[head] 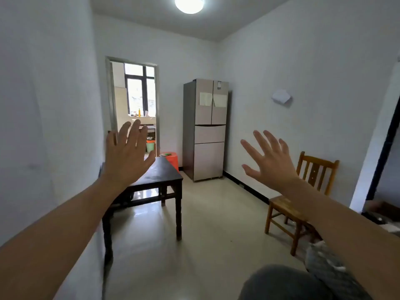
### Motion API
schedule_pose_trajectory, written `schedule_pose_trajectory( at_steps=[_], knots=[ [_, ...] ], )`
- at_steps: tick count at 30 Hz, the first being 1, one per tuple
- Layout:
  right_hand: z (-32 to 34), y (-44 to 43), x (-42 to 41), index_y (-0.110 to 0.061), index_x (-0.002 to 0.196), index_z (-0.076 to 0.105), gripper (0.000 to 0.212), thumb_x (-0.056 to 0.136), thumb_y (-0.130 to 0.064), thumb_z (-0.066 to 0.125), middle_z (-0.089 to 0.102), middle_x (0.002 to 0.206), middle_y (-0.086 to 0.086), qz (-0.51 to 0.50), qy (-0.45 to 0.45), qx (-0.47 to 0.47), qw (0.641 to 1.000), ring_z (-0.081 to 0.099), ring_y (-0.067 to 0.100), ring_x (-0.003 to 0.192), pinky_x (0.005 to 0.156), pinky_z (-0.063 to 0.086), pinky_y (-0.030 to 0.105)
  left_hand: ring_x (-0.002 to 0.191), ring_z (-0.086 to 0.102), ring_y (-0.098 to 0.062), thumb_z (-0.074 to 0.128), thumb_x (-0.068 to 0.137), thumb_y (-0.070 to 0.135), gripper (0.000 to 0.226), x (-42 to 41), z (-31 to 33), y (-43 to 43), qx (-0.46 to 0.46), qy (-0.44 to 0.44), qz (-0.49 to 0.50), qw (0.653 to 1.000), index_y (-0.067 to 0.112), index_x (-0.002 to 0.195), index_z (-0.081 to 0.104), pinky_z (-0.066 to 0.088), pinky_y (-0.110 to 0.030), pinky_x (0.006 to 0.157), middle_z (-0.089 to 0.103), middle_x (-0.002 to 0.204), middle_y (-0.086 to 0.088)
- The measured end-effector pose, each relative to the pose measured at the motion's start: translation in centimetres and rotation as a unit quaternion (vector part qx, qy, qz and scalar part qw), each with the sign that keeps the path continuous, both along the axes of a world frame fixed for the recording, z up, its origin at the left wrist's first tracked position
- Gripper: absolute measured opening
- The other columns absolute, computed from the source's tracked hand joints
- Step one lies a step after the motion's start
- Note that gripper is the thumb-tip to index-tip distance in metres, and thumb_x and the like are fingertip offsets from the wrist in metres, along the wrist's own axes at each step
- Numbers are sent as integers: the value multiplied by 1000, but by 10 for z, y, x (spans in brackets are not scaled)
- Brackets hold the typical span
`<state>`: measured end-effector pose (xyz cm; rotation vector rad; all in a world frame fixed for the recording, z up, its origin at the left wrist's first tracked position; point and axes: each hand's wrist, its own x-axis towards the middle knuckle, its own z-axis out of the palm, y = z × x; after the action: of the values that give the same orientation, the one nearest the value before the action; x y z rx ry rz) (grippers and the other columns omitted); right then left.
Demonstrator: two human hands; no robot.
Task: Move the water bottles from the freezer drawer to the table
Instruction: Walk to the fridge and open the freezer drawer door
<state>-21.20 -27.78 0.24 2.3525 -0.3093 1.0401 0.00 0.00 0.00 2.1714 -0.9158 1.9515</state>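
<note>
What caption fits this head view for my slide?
Open left hand and right hand raised before the closed fridge, dark table at left.

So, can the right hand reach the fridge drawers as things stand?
Probably not yet. The right hand is raised open in mid-air, while the fridge stands shut across the room. Only floor lies between, so nothing seems to block walking over.
</note>
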Motion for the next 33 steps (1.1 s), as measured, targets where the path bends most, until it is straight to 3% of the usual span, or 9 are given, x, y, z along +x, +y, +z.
schedule_pose_trajectory(
  at_steps=[7,11,17,22,26,29,33],
  knots=[
    [-13,-32,83,-21,131,38,60,81,-52,31,50,132,20,-42,15,8,999,47,41,120,88,41,61,113,52,-37,38,85,38,50,107,-8,-52,-28,72,-75,994,3,119,48,34,-45,88,56,126,-19],
    [-27,-58,125,-19,130,39,57,82,-49,33,50,131,20,-39,39,14,998,31,33,122,90,41,59,115,50,-35,44,81,33,45,149,-28,-86,-9,57,-101,993,5,116,49,30,-44,88,57,125,-19],
    [-43,-109,201,-17,128,41,53,91,-50,21,53,128,19,-28,39,8,999,33,31,120,88,44,55,116,41,-30,43,80,31,45,229,-44,-142,59,35,-111,991,4,115,52,33,-44,90,59,122,-17],
    [-43,-165,260,-16,126,41,51,84,-46,35,57,122,18,-4,10,17,1000,37,28,115,84,49,48,117,44,-32,44,80,32,50,283,-33,-200,44,93,-101,990,5,122,47,39,-44,91,57,125,-17],
    [-36,-212,315,-16,124,43,46,92,-45,28,60,117,17,18,-11,9,1000,41,27,111,77,51,42,115,50,-35,39,79,36,52,328,-19,-248,42,107,-100,988,5,121,47,41,-45,90,59,123,-18],
    [-31,-233,347,-15,122,45,47,84,-41,42,62,113,17,35,-28,12,999,43,26,108,72,51,41,113,54,-37,37,81,38,52,356,-16,-271,43,117,-103,987,4,120,46,44,-47,89,59,122,-19],
    [-38,-268,382,-15,123,44,47,84,-42,41,62,113,16,43,-22,-18,999,43,26,107,71,52,40,117,41,-33,38,81,39,53,399,-25,-310,49,134,-121,982,3,119,47,44,-49,90,57,124,-20]
  ],
)
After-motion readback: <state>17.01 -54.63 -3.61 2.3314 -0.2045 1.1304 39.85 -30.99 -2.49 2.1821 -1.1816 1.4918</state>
